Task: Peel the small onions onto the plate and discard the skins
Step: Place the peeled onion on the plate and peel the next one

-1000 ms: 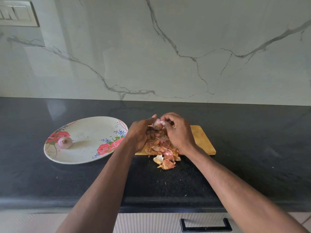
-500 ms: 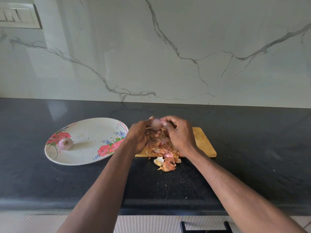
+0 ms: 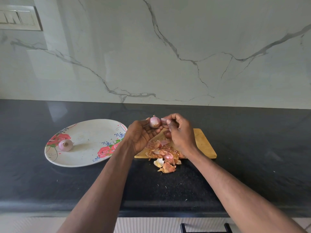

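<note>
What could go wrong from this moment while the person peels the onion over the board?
1. The left hand holds the small onion at its fingertips only; it may slip while the right hand pulls a skin strip.
2. The skin pile already spills off the cutting board onto the countertop; more may scatter.
3. The peeled onion on the floral plate lies near the rim and might roll off.
</note>
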